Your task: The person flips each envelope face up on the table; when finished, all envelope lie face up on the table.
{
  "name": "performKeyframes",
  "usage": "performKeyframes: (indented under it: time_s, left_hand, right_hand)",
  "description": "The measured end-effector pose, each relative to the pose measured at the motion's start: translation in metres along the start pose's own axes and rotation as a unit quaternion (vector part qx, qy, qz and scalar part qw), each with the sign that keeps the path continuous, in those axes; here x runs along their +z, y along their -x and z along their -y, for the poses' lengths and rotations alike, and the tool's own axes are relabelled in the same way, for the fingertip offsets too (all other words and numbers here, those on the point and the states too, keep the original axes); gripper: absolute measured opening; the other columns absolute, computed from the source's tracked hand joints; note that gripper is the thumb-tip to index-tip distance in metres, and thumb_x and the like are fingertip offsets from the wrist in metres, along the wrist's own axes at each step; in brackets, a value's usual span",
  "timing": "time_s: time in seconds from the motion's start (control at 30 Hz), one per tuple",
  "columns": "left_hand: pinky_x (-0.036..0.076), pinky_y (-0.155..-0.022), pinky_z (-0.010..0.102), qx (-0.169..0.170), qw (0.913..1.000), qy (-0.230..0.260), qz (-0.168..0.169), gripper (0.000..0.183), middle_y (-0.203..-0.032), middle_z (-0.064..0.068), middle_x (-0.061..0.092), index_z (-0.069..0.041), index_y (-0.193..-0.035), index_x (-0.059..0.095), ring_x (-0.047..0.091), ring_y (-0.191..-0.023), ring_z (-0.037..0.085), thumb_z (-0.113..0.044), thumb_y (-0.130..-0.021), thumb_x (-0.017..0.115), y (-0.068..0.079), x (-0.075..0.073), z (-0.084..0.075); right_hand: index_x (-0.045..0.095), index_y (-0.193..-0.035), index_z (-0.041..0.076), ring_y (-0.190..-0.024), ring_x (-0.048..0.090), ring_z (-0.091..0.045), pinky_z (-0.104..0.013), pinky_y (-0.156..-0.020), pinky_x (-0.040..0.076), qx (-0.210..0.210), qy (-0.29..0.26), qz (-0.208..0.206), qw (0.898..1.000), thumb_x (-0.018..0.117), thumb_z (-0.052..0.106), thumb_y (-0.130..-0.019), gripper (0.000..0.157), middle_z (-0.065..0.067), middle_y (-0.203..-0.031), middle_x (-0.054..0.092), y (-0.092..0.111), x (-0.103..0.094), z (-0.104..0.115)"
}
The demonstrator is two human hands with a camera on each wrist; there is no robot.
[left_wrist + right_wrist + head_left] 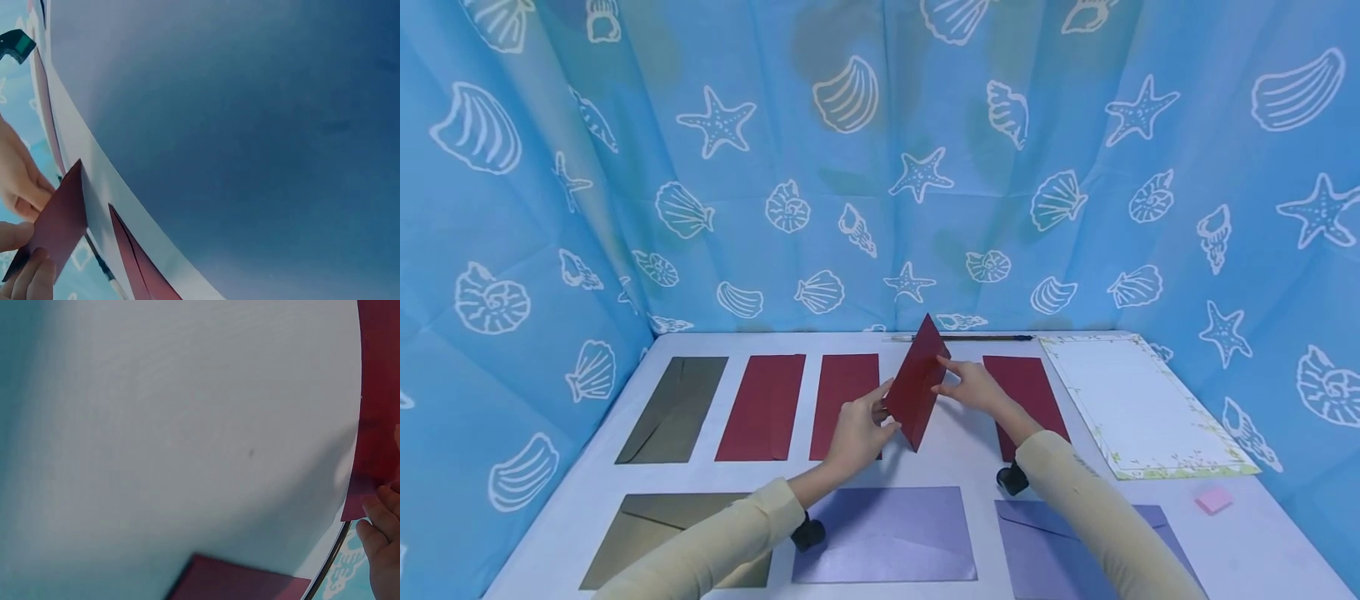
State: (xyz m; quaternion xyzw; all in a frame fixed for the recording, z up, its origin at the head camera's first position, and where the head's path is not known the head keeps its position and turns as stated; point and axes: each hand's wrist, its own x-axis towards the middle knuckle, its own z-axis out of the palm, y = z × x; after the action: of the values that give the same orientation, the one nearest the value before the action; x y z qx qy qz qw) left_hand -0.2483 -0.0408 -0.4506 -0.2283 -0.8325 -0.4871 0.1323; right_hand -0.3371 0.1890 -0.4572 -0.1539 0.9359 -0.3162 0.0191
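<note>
Between both hands a dark red envelope (917, 387) stands tilted over the middle of the white table, one corner pointing up. At its lower left edge, my left hand (856, 432) grips it between thumb and fingers. My right hand (973, 387) pinches the opposite edge, higher up. In the left wrist view, the left fingers (37, 275) lie against the envelope's face with the right hand behind it. The right wrist view has the right hand (384, 550) at the envelope's lower end. Another red envelope (847, 392) lies flat beside the left hand.
Further flat red envelopes (763, 408) (1030, 400) lie in the back row beside a brown one (677, 408). In front are a gold-brown envelope (640, 533) and two lilac ones (887, 533) (1037, 550). A brush (985, 337), bordered paper (1142, 400) and pink pad (1213, 500) also lie here.
</note>
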Motion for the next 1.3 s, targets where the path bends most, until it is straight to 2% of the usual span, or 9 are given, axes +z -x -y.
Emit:
performKeyframes:
  time_s: [0.13, 0.3, 0.53, 0.63, 0.8, 0.93, 1.1, 1.3]
  left_hand:
    - [0.056, -0.078, 0.033, -0.009, 0.9999, -0.007, 0.013, 0.062, -0.111, 0.020, 0.068, 0.006, -0.135, 0.051, 0.070, -0.094, 0.023, 0.005, -0.078, 0.076, 0.001, -0.003, 0.002]
    - [0.056, -0.078, 0.032, -0.032, 0.9983, -0.016, 0.045, 0.056, -0.106, 0.018, 0.070, 0.006, -0.133, 0.053, 0.070, -0.092, 0.022, 0.000, -0.082, 0.075, 0.002, -0.005, 0.002]
    - [0.056, -0.070, 0.024, -0.054, 0.9944, -0.037, 0.083, 0.046, -0.098, 0.016, 0.072, 0.007, -0.125, 0.060, 0.071, -0.087, 0.019, -0.002, -0.082, 0.076, 0.000, -0.004, 0.004]
    - [0.056, -0.064, 0.021, -0.063, 0.9904, -0.045, 0.115, 0.042, -0.094, 0.015, 0.073, 0.008, -0.121, 0.063, 0.071, -0.083, 0.019, -0.002, -0.082, 0.075, -0.001, -0.003, 0.005]
    - [0.054, -0.062, 0.021, -0.078, 0.9825, -0.056, 0.160, 0.037, -0.098, 0.017, 0.072, 0.010, -0.114, 0.066, 0.071, -0.084, 0.021, -0.001, -0.080, 0.076, -0.002, 0.002, 0.005]
    - [0.052, -0.059, 0.020, -0.084, 0.9799, -0.067, 0.168, 0.037, -0.095, 0.017, 0.072, 0.011, -0.113, 0.066, 0.072, -0.083, 0.021, 0.001, -0.079, 0.077, -0.001, 0.005, 0.003]
    - [0.051, -0.058, 0.019, -0.088, 0.9795, -0.072, 0.166, 0.039, -0.093, 0.017, 0.072, 0.011, -0.114, 0.065, 0.072, -0.083, 0.021, 0.002, -0.078, 0.077, -0.001, 0.007, 0.001]
    - [0.057, -0.071, 0.026, -0.081, 0.9779, -0.077, 0.177, 0.037, -0.098, 0.016, 0.072, 0.008, -0.115, 0.066, 0.071, -0.087, 0.020, -0.002, -0.080, 0.077, -0.001, 0.003, 0.000]
  right_hand:
    - [0.040, -0.145, 0.003, -0.128, 0.044, -0.042, -0.052, -0.096, 0.046, -0.003, 0.012, 0.016, 1.000, 0.072, 0.022, -0.088, 0.069, -0.022, -0.138, 0.051, 0.003, -0.001, 0.001]
    - [0.042, -0.145, 0.004, -0.126, 0.048, -0.039, -0.044, -0.091, 0.051, 0.002, 0.029, 0.042, 0.999, 0.073, 0.021, -0.087, 0.068, -0.020, -0.137, 0.052, 0.006, -0.002, -0.001]
    - [0.046, -0.141, -0.001, -0.126, 0.048, -0.039, -0.036, -0.086, 0.054, -0.005, 0.040, 0.068, 0.997, 0.070, 0.017, -0.090, 0.059, -0.020, -0.137, 0.052, 0.012, -0.008, -0.004]
    - [0.049, -0.139, 0.000, -0.126, 0.047, -0.039, -0.029, -0.075, 0.055, -0.001, 0.051, 0.073, 0.996, 0.069, 0.017, -0.090, 0.056, -0.019, -0.138, 0.052, 0.015, -0.011, -0.006]
    - [0.052, -0.137, 0.001, -0.121, 0.052, -0.036, -0.023, -0.061, 0.049, -0.003, 0.089, 0.079, 0.993, 0.069, 0.019, -0.091, 0.052, -0.017, -0.138, 0.052, 0.017, -0.014, -0.009]
    - [0.053, -0.137, 0.001, -0.113, 0.054, -0.033, -0.022, -0.057, 0.047, 0.005, 0.093, 0.082, 0.992, 0.069, 0.019, -0.090, 0.052, -0.017, -0.138, 0.052, 0.018, -0.014, -0.009]
    - [0.052, -0.137, 0.003, -0.116, 0.053, -0.034, -0.021, -0.059, 0.048, 0.011, 0.093, 0.077, 0.993, 0.069, 0.019, -0.090, 0.053, -0.016, -0.138, 0.052, 0.019, -0.013, -0.010]
    - [0.049, -0.140, 0.003, -0.106, 0.056, -0.030, -0.021, -0.056, 0.047, -0.003, 0.087, 0.067, 0.994, 0.070, 0.019, -0.089, 0.057, -0.020, -0.137, 0.053, 0.027, -0.016, -0.014]
